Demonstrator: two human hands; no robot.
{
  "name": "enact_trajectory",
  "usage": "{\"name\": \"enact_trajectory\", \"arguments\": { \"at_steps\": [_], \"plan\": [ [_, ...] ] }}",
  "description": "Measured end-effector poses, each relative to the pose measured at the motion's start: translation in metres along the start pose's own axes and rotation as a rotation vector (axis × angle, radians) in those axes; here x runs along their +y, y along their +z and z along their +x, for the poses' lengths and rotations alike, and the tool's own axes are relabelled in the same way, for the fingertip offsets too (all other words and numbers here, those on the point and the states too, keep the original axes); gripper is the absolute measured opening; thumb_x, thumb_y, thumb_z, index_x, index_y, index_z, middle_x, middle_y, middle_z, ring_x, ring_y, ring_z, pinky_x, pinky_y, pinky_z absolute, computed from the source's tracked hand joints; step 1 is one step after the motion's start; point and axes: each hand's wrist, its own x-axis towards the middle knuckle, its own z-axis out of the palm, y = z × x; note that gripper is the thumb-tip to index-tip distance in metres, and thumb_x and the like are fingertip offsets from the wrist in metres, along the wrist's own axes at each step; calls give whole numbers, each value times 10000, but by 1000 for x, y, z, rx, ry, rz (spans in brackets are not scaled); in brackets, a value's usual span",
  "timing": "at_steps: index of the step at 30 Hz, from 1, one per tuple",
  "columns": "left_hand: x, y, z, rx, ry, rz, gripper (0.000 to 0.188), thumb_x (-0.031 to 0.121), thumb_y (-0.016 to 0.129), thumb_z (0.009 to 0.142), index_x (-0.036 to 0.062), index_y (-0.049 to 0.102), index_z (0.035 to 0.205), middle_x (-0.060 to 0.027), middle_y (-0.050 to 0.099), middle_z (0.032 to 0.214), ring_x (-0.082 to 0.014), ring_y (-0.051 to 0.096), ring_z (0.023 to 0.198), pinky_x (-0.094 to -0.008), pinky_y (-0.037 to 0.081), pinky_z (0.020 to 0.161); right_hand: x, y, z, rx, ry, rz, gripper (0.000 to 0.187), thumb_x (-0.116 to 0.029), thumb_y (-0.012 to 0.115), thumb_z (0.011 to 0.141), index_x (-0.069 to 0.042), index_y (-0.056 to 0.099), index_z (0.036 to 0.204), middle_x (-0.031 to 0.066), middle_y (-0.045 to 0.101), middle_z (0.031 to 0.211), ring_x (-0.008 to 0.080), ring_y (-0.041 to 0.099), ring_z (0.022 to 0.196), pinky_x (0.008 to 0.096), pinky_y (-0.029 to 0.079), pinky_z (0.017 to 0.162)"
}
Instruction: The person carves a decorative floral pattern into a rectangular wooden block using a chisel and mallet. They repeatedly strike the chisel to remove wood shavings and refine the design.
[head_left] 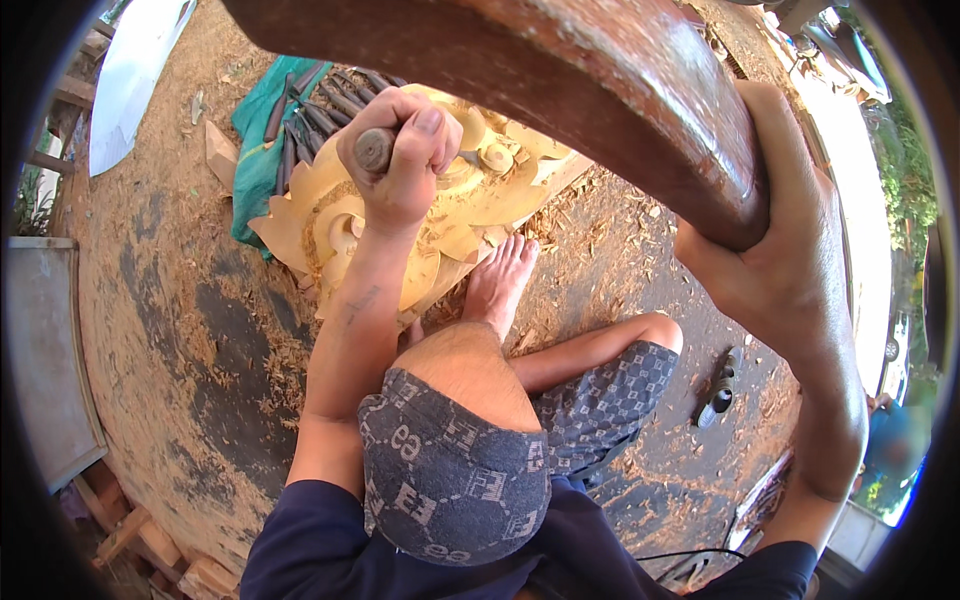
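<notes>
My left hand is closed in a fist around a carving chisel; the round end of its wooden handle points up, and its blade is hidden below. A pale yellow carved wood panel with scrolls and leaf-like edges lies under that hand on the ground. My right hand grips a large, dark reddish-brown wooden mallet, held high near the camera and stretching across the top of the view. The mallet covers the far part of the panel. My bare foot rests against the panel's near edge.
Several dark chisels lie on a green cloth beyond the panel's left side. Nearby is a small wood block. Wood chips litter the ground. A sandal lies right of my knee. A person shows, blurred, at the right rim.
</notes>
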Motion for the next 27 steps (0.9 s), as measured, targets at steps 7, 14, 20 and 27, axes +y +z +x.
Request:
{"name": "enact_trajectory", "arguments": {
  "at_steps": [7, 14, 20, 27],
  "plan": [
    [1, 3, 0, 13, 1, -16, 207, 22, 582, 953, 1, 560, 749, -22, 518, 604, -88, 459, 498, -268, 364, 466, 2, -6, 4, -57, 64, -60, 805, 27, 736, 724, -22, 467, 1481, 161, 662, 1139, 233, 681, 1025, 353, 535, 890],
    [-2, 11, 0, 24, 42, 58, 185, 20, 588, 956, -13, 588, 774, -16, 519, 605, -82, 464, 499, -276, 386, 469, 13, -5, 0, 65, -81, -175, 800, 7, 758, 734, -22, 472, 1480, 178, 685, 1160, 247, 695, 1063, 369, 541, 910],
    [-3, 12, 2, 24, 47, 80, 185, 25, 591, 954, -13, 594, 773, -15, 517, 604, -80, 462, 499, -276, 396, 470, 14, -6, 1, 45, -77, -162, 778, 9, 764, 726, -36, 482, 1450, 183, 686, 1134, 281, 695, 1045, 390, 543, 889],
    [-6, 4, 2, 8, 46, 80, 156, 39, 613, 959, -12, 605, 812, -18, 534, 620, -89, 482, 505, -282, 405, 467, 16, 0, 6, -2, -82, -159, 753, 11, 770, 718, -51, 495, 1416, 189, 686, 1103, 320, 696, 1023, 414, 544, 864]
  ]
}}
